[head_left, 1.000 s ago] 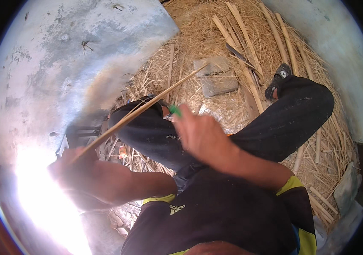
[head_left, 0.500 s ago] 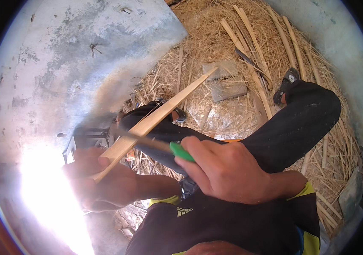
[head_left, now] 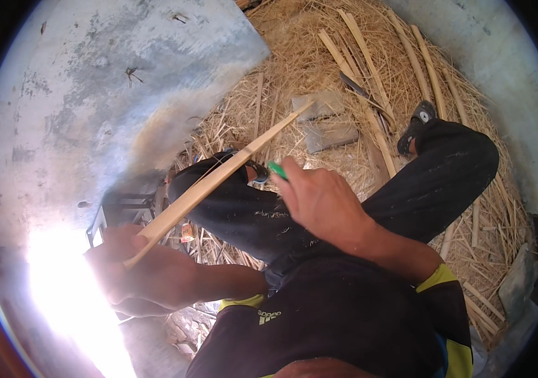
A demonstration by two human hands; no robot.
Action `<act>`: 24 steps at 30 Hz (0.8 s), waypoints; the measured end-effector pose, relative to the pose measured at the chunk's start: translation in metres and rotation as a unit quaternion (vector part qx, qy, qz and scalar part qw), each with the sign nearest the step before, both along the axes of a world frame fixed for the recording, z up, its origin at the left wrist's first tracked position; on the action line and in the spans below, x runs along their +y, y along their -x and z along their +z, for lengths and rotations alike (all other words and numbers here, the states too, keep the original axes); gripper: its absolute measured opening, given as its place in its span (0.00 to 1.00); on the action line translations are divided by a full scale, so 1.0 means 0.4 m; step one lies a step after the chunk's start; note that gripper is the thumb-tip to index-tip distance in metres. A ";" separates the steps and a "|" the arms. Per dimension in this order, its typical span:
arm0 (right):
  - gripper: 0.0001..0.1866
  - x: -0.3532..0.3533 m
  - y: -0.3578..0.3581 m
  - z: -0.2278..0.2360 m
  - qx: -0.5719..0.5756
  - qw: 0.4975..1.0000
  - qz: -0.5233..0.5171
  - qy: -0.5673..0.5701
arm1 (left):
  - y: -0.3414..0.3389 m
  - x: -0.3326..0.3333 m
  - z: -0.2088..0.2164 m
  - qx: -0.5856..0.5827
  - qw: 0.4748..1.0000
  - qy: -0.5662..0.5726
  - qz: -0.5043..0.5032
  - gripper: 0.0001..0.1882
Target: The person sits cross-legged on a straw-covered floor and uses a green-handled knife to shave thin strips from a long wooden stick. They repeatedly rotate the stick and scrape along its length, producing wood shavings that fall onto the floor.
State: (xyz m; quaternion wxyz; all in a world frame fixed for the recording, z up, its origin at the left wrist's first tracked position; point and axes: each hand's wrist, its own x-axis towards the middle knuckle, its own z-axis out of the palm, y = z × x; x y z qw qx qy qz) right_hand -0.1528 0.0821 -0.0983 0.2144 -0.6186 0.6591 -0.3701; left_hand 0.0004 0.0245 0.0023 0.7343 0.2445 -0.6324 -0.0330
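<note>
Left hand (head_left: 155,277) is clamped on the near-left end of the pale strip (head_left: 202,188); strip slants up to the far middle, over the left leg (head_left: 243,217). Right hand (head_left: 329,205): fingers closed round a green handle (head_left: 277,170), just right of the strip. Can't make out the working end past the handle, so can't call contact.

To do it well, I'd say: firm pinch so the strip doesn't roll, shallow angle, light even strokes, left fingers out of the edge's path. Leg is right under the strip; edge should stay off it.

Floor (head_left: 281,69) is thick with straw-like shavings. Flat blocks (head_left: 329,137) far centre; loose strips (head_left: 370,57) and a dark curved tool (head_left: 354,85) far right. Pale blotchy surface (head_left: 92,107) far left, wall or slab, can't tell. Hard glare (head_left: 61,290) near left.
</note>
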 end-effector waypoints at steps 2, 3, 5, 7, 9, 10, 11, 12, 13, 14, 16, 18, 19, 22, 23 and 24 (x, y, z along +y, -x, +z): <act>0.13 0.012 -0.022 0.050 -0.039 0.993 0.047 0.105 | -0.040 -0.011 0.020 -0.021 0.998 0.050 -0.024 0.18; 0.13 0.001 -0.017 0.029 -0.021 0.999 0.019 0.043 | -0.047 -0.016 0.014 -0.025 0.999 0.048 -0.007 0.18; 0.13 -0.035 -0.001 -0.071 -0.001 0.996 -0.031 -0.082 | -0.043 -0.017 0.019 -0.041 0.997 0.029 0.066 0.20; 0.13 -0.058 0.007 -0.126 0.061 0.996 -0.045 -0.039 | -0.046 -0.005 0.021 -0.067 0.983 0.019 0.168 0.20; 0.12 -0.058 -0.002 -0.085 0.017 0.999 -0.031 -0.037 | -0.049 -0.004 0.013 -0.082 0.976 0.023 0.201 0.20; 0.12 -0.061 -0.005 -0.079 0.017 0.999 -0.024 -0.017 | -0.042 -0.007 0.007 -0.071 0.978 0.023 0.195 0.20; 0.11 -0.060 -0.014 -0.074 0.015 1.000 -0.016 0.002 | -0.036 -0.010 0.000 -0.038 0.987 0.015 0.157 0.20; 0.11 -0.061 -0.015 -0.072 0.014 1.000 -0.006 0.020 | -0.031 -0.013 -0.006 -0.006 0.993 0.007 0.120 0.20; 0.11 -0.071 -0.007 -0.097 0.039 0.999 -0.026 -0.021 | -0.030 -0.008 0.004 -0.016 0.990 0.003 0.140 0.20; 0.10 -0.086 0.011 -0.164 0.067 0.994 -0.052 -0.065 | -0.028 -0.001 0.012 -0.024 0.988 -0.003 0.156 0.20; 0.10 -0.113 0.079 -0.289 0.129 0.981 -0.086 -0.120 | -0.011 0.001 0.011 -0.016 0.989 -0.011 0.148 0.20; 0.13 -0.107 0.060 -0.204 0.083 0.988 -0.032 -0.125 | -0.035 0.004 0.003 -0.003 0.991 -0.019 0.130 0.20; 0.16 -0.109 0.053 -0.144 0.066 0.990 -0.001 -0.125 | -0.037 0.004 0.000 0.001 0.988 -0.022 0.153 0.19; 0.13 -0.118 0.014 -0.161 -0.003 0.989 -0.033 -0.143 | -0.022 0.001 0.016 0.015 0.981 -0.038 0.192 0.19; 0.13 -0.126 0.015 -0.220 0.006 0.987 -0.052 -0.149 | -0.008 -0.008 0.017 0.030 0.980 -0.041 0.192 0.18; 0.14 -0.143 0.041 -0.281 0.077 0.978 -0.073 -0.181 | -0.004 -0.006 0.029 0.038 0.978 -0.043 0.201 0.18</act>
